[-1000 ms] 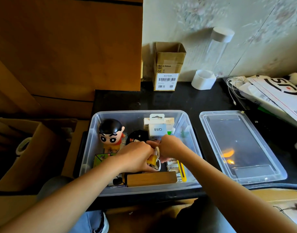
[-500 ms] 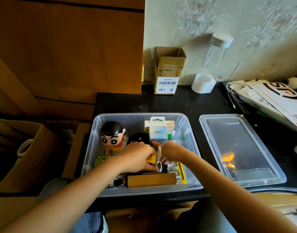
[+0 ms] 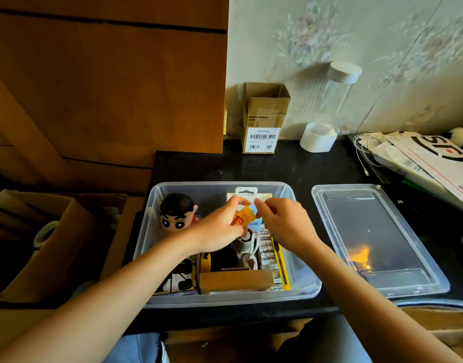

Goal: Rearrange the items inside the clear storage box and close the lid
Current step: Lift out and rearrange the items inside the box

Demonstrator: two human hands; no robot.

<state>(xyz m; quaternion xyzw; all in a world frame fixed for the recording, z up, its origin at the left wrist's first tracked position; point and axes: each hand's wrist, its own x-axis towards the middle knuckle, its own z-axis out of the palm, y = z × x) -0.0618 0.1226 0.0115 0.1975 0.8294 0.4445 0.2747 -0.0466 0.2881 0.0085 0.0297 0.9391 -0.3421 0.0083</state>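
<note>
Left hand (image 3: 220, 231) pinches a small yellow packet (image 3: 243, 217) above the middle of the clear storage box (image 3: 157, 260). Right hand (image 3: 282, 224) beside it, fingers curled near the packet's top; contact cannot be told. Box sits at the counter's (image 3: 290, 166) front edge; lid (image 3: 377, 239) lies flat just right of it, off the box.

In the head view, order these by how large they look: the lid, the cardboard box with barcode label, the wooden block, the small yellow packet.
1. lid
2. cardboard box
3. wooden block, though nearer the camera, so unsure
4. yellow packet
</note>
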